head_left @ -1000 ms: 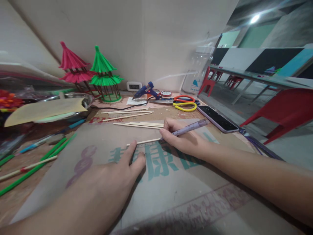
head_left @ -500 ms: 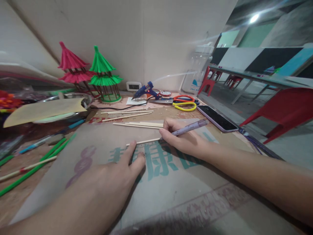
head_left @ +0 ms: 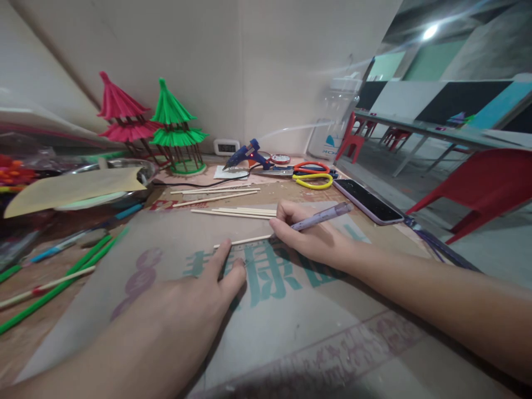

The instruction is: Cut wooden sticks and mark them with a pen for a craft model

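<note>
My left hand (head_left: 195, 302) lies flat on a printed cardboard sheet (head_left: 291, 321), its fingertips pressing the near end of a thin wooden stick (head_left: 243, 241). My right hand (head_left: 310, 235) grips a lilac pen (head_left: 322, 216) with its tip at the stick's far end. More bare wooden sticks (head_left: 236, 211) lie in a loose row just beyond.
A pink paper pagoda (head_left: 120, 119) and a green one (head_left: 177, 130) stand at the back wall. A blue glue gun (head_left: 247, 154), scissors (head_left: 311, 173) and a phone (head_left: 366, 200) lie at the right. Green sticks (head_left: 62, 282) lie at the left. Red chairs (head_left: 477, 188) stand beyond the table edge.
</note>
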`<state>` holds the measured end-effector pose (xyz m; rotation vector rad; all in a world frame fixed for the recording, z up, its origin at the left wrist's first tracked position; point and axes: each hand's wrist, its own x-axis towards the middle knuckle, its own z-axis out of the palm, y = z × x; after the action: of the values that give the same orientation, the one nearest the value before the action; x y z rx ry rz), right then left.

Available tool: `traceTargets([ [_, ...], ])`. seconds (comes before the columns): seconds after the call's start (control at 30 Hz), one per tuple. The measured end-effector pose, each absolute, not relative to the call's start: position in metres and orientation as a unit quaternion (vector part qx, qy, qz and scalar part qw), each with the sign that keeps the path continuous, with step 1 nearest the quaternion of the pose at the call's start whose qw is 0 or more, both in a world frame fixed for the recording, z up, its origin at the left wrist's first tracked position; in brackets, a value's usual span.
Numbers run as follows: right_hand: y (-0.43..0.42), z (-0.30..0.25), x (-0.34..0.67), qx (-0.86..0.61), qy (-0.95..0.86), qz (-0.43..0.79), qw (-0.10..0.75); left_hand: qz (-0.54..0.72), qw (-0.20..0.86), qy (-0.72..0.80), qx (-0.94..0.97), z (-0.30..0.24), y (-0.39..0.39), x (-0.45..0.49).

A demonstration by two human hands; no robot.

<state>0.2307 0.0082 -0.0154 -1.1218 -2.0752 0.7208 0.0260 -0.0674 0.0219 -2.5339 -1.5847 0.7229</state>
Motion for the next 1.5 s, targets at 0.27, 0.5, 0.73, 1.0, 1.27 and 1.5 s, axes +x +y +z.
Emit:
traceTargets([
  [0.27,0.007,-0.015,0.231,-0.436,-0.787,0.285,0.330,0.243,0.060,-0.501,-0.828,0.014,-0.068,0.018],
  [0.5,0.007,-0.016,0.230,-0.441,-0.781,0.285,0.338,0.235,0.065,-0.505,-0.828,0.015,-0.068,0.019],
  [0.73,0.007,-0.016,0.230,-0.441,-0.778,0.290,0.342,0.215,0.066,-0.486,-0.845,0.008,-0.066,0.015],
  [1.0,0.007,-0.013,0.230,-0.449,-0.778,0.279,0.339,0.194,0.073,-0.484,-0.850,0.005,-0.066,0.015],
  [1.27,0.008,-0.015,0.230,-0.446,-0.773,0.282,0.352,0.154,0.107,-0.464,-0.866,-0.002,-0.066,0.005],
  [1.5,0.008,-0.015,0.229,-0.446,-0.772,0.280,0.356,0.154,0.098,-0.475,-0.861,-0.002,-0.066,0.009],
])
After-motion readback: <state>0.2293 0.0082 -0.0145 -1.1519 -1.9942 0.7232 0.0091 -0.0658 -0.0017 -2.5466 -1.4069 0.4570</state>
